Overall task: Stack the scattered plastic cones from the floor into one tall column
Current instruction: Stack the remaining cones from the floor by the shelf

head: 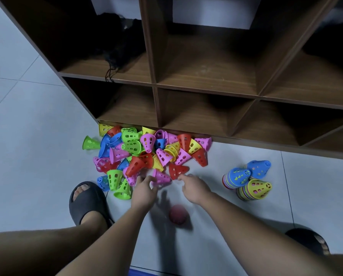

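Both hands reach for the near edge of the heap of perforated plastic cones (pixel 146 152), probably because loose ones lie handiest there. It sits on the grey tiled floor (pixel 37 156) against the brown wooden shelf unit (pixel 206 80). The left hand (pixel 144 188) has its grip round a pink perforated cone (pixel 161 177). The right hand (pixel 194 188), grip loose and empty, is just beside a red perforated cone (pixel 177 170). Short multicoloured stacks (pixel 237 177) stand to the right.

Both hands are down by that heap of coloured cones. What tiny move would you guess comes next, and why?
Probably closing the right hand on the red cone at its fingertips; the left hand touches a pink cone. Both could then go onto the stacks at the right.
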Available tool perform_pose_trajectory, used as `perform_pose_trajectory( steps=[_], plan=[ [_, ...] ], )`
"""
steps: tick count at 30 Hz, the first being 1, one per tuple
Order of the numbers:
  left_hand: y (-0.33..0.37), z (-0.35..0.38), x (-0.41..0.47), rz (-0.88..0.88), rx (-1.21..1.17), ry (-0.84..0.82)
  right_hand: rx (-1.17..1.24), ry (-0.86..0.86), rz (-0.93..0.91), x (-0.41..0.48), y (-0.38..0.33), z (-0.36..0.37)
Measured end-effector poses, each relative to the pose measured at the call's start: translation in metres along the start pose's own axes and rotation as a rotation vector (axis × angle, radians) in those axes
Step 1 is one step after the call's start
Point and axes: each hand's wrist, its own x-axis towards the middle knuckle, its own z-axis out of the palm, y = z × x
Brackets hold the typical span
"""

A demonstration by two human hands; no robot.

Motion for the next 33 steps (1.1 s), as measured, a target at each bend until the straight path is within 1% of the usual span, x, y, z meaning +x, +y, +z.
perform_pose_trajectory(
  steps=[3,7,11,13,22,25,27,29,33],
  plan=[
    [0.006,-0.001,0.01,0.02,0.022,-0.045,-0.15,0.015,-0.059,0.013,-0.009,-0.005],
    [0.011,0.002,0.013,0.052,0.103,-0.093,-0.305,0.001,-0.08,0.022,-0.013,-0.009],
    [0.01,0.004,0.011,0.048,0.086,-0.052,-0.431,0.071,-0.088,0.027,-0.006,-0.004],
    [0.012,0.003,0.01,0.034,0.039,-0.013,-0.434,0.099,-0.093,0.024,-0.003,-0.005],
    [0.025,-0.007,-0.008,0.007,-0.208,0.03,-0.184,0.282,-0.114,-0.006,0.009,-0.021],
    [0.028,-0.008,-0.02,-0.004,-0.275,0.087,-0.121,0.37,-0.108,-0.017,0.015,-0.024],
    [0.029,-0.007,-0.029,-0.043,-0.32,0.08,-0.052,0.449,-0.089,-0.024,0.018,-0.026],
    [0.028,-0.004,-0.037,-0.071,-0.342,0.034,0.108,0.478,-0.033,-0.028,0.022,-0.025],
    [0.024,0.004,-0.05,-0.074,-0.32,-0.097,0.561,0.394,0.144,-0.033,0.031,-0.025]
  ],
)
